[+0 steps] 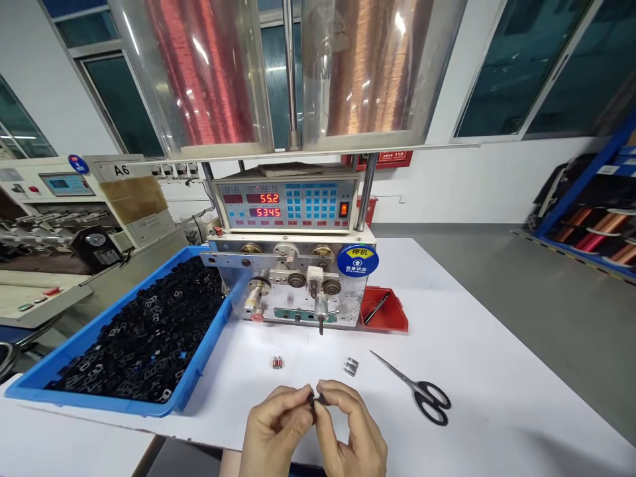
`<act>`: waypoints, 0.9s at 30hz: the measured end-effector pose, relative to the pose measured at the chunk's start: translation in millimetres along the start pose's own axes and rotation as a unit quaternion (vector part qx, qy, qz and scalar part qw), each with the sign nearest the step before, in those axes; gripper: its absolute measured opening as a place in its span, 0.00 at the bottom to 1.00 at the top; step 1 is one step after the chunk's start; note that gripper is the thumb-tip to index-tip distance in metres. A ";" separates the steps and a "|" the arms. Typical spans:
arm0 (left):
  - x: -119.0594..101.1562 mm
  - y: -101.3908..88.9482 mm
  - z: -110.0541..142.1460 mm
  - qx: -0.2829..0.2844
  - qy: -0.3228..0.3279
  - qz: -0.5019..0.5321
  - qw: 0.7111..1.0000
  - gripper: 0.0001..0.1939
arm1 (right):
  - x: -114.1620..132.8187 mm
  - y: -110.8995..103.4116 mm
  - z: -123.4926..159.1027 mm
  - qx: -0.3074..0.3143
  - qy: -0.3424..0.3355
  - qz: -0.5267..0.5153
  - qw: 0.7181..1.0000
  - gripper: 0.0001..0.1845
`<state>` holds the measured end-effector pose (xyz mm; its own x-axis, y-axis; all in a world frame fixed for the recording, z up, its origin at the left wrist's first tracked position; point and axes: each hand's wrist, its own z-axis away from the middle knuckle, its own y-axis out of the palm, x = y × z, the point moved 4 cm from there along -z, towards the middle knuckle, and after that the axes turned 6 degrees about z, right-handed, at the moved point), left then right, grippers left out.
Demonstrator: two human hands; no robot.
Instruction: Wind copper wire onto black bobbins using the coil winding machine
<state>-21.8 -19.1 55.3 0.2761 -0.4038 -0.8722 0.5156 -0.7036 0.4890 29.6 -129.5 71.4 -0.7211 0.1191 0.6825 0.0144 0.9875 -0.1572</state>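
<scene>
My left hand (278, 430) and my right hand (350, 430) meet low in the middle of the view, over the white table's near edge. Pinched between the fingertips of both is a small black piece (313, 399), mostly covered by the fingers; its exact kind does not show. Beyond my left hand lies a small part wound with red wire (277, 362). A small silvery metal part (350, 366) rests past my right hand. To the right are scissors (415, 387) with black handles, lying with their tips pointing away and left.
A coil winding machine (293, 265) with a lit display stands ahead, under large covered spools of red wire (203, 79) and copper wire (377, 73). At left is a blue tray (199, 371) full of black plastic pieces. Beside the machine sits a red bin (397, 315) holding a black pen-like tool.
</scene>
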 end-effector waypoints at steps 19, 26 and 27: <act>-10.8 6.2 -57.7 0.056 0.047 -0.146 0.987 0.13 | -77.9 21.5 -64.4 0.090 0.167 -0.105 0.976 0.21; -29.4 38.4 -72.4 0.138 0.199 -0.317 0.917 0.12 | -51.7 46.2 -112.1 0.269 -0.003 -0.022 0.963 0.22; -29.3 39.5 -72.8 0.135 0.202 -0.321 0.915 0.11 | -49.7 46.8 -114.5 0.280 -0.011 -0.019 0.960 0.22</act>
<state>49.5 7.5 99.1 0.2914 0.3543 -0.8886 0.4727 -0.8609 -0.1882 145.4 -77.3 111.8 -0.7289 0.0759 0.6804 -0.3815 0.7802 -0.4957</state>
